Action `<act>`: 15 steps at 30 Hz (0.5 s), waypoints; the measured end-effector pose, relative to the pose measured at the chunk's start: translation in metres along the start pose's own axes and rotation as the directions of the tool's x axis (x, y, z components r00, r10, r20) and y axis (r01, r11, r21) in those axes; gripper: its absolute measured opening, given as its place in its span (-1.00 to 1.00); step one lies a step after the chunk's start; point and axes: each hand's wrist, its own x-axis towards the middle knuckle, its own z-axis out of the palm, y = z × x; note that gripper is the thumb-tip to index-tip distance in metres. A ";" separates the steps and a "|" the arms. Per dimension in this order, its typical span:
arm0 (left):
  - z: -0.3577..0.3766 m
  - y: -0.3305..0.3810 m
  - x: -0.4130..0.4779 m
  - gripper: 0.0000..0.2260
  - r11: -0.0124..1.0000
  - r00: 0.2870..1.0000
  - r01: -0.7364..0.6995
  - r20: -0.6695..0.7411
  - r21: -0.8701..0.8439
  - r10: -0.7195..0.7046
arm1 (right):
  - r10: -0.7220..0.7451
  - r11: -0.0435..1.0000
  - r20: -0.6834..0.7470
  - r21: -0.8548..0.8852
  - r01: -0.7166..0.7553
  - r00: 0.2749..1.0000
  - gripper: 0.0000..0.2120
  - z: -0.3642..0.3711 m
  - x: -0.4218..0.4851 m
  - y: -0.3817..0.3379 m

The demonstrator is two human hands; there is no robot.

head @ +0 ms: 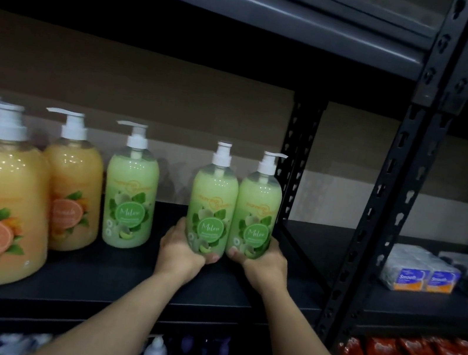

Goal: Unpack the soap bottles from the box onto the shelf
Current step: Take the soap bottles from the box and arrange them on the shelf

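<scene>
Left hand (183, 251) curled round one smooth domed green bottle (212, 201), right hand (265, 262) round its twin (257, 209)

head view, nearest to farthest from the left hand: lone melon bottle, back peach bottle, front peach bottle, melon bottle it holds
1. held melon bottle, gripped in the left hand
2. lone melon bottle, just to its left on the shelf
3. back peach bottle, further left
4. front peach bottle, far left near the shelf edge
</scene>
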 end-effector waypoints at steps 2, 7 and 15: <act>-0.001 0.002 -0.002 -0.34 1.000 1.000 -0.003 -0.003 -0.018 0.003 | 0.017 1.000 -0.003 0.012 -0.017 1.000 -0.30 0.000 -0.002 -0.001; -0.003 0.006 -0.004 -0.30 0.999 1.000 -0.004 -0.004 -0.041 0.003 | 0.018 0.999 -0.006 0.027 -0.017 1.000 -0.30 0.001 -0.004 -0.003; -0.002 0.005 -0.005 -0.30 0.999 1.000 -0.014 0.021 -0.046 0.015 | -0.003 0.999 -0.032 0.037 0.004 0.999 -0.37 0.001 -0.006 -0.004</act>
